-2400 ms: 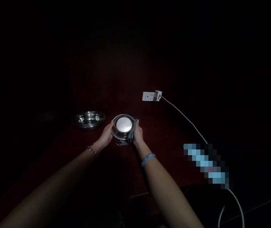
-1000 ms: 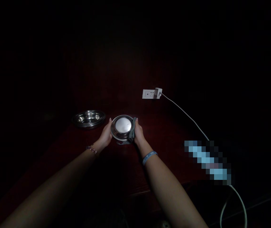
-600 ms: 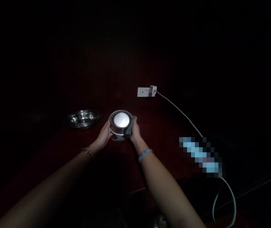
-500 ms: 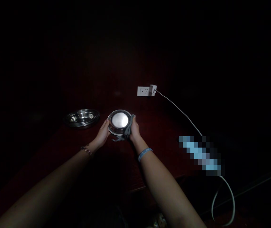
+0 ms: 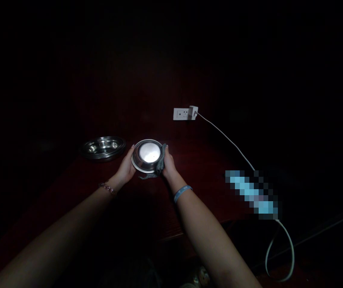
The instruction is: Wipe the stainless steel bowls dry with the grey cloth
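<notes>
**Surface.** A dark red wooden surface fills the lit middle of the scene. Everything beyond it is in darkness and cannot be made out.

**Cable.** A white cable runs from the far middle towards the near right and loops off the surface edge at the near right.

**Obscured item.** A pixelated blue patch lies on the right along the cable line. What it is cannot be told.

**Stacked dishes.** A stack of steel dishes rests on the surface at the left, rims up, just left of the left hand and apart from it.

**Held dish.** A steel dish is held between both hands at the middle of the surface, tilted towards the viewer, with its flat centre brightly lit. Whether its lower rim touches the surface cannot be told.

**Hands.** The left hand is curled around the dish's left rim and grips it. The right hand is closed on a grey cloth, pressing it to the dish's right rim.

**Cloth.** The grey cloth wraps the right rim, and a tail hangs below the dish.

**Socket block.** A white socket block lies far of the hands, well apart from them. A white adapter is plugged into its right end and joined to the cable.

**Wrists.** There is a blue band on the right wrist and a beaded bracelet on the left.
</notes>
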Demonstrator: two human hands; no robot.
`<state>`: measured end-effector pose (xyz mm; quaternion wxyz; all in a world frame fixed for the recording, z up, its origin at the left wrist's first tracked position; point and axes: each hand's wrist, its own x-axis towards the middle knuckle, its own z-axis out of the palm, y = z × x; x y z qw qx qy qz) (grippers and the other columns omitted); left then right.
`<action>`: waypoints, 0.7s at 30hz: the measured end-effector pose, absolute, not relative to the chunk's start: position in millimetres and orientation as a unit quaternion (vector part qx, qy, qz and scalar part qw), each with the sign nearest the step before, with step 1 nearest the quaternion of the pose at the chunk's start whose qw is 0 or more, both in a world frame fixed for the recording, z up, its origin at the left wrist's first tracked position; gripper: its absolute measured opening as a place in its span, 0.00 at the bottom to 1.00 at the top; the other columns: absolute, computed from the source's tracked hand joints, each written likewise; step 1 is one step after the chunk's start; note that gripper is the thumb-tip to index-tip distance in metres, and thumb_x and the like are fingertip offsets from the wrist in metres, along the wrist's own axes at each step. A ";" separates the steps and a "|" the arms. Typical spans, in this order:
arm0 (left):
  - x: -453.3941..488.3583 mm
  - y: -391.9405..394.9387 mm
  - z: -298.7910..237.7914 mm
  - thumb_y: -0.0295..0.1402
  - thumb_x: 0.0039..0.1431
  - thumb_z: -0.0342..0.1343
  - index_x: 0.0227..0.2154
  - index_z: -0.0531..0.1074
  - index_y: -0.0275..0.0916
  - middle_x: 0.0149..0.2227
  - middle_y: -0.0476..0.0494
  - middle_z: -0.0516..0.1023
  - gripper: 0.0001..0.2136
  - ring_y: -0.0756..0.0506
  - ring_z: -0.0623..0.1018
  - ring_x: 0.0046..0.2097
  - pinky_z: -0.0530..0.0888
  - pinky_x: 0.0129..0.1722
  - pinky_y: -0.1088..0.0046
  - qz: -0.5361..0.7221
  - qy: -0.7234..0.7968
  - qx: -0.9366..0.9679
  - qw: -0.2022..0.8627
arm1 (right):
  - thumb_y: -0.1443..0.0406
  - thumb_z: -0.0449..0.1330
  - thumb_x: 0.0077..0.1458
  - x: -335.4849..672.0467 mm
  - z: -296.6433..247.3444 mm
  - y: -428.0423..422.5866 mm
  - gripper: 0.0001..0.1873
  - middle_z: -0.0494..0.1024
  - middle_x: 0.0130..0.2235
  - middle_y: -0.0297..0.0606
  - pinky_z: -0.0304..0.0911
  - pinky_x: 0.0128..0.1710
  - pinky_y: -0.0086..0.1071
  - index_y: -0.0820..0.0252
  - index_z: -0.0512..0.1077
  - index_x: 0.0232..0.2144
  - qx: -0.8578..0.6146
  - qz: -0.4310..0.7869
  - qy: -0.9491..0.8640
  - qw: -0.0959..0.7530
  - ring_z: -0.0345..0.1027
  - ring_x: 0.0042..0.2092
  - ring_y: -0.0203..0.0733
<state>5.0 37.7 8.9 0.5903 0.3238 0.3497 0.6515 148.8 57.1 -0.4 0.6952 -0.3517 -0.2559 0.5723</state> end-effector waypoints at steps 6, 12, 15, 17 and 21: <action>8.7 34.8 6.5 0.44 0.69 0.62 0.48 0.80 0.37 0.46 0.33 0.88 0.15 0.39 0.87 0.49 0.84 0.52 0.63 0.605 0.340 0.339 0.636 | 0.46 0.58 0.71 158.2 -2.7 69.2 0.25 0.88 0.37 0.40 0.77 0.56 0.40 0.60 0.80 0.40 -0.318 0.604 -0.183 0.707 0.83 0.45 0.44; 6.9 37.9 -2.3 0.38 0.70 0.62 0.45 0.80 0.38 0.42 0.40 0.88 0.10 0.43 0.86 0.45 0.83 0.50 0.67 0.629 0.352 0.354 0.596 | 0.48 0.60 0.71 155.4 -3.1 66.4 0.22 0.89 0.37 0.40 0.77 0.55 0.38 0.60 0.81 0.40 -0.330 0.591 -0.212 0.704 0.83 0.44 0.43; 4.3 42.6 -2.4 0.39 0.68 0.63 0.44 0.81 0.38 0.41 0.41 0.88 0.10 0.42 0.86 0.46 0.82 0.51 0.67 0.648 0.363 0.353 0.569 | 0.48 0.63 0.69 153.4 1.4 58.6 0.22 0.89 0.36 0.41 0.78 0.53 0.37 0.61 0.82 0.39 -0.350 0.573 -0.247 0.699 0.83 0.43 0.44; 2.0 46.3 -1.3 0.39 0.67 0.64 0.43 0.82 0.38 0.41 0.41 0.88 0.10 0.42 0.85 0.46 0.81 0.51 0.67 0.661 0.369 0.346 0.554 | 0.47 0.64 0.67 151.9 2.6 54.6 0.23 0.88 0.34 0.41 0.78 0.51 0.37 0.62 0.82 0.37 -0.357 0.571 -0.276 0.686 0.83 0.41 0.45; -2.4 51.6 -0.1 0.37 0.64 0.65 0.38 0.82 0.37 0.34 0.45 0.86 0.08 0.45 0.84 0.39 0.81 0.44 0.72 0.677 0.385 0.320 0.540 | 0.48 0.65 0.66 149.3 -0.2 51.7 0.23 0.85 0.28 0.38 0.77 0.48 0.35 0.62 0.81 0.33 -0.367 0.596 -0.314 0.641 0.82 0.38 0.44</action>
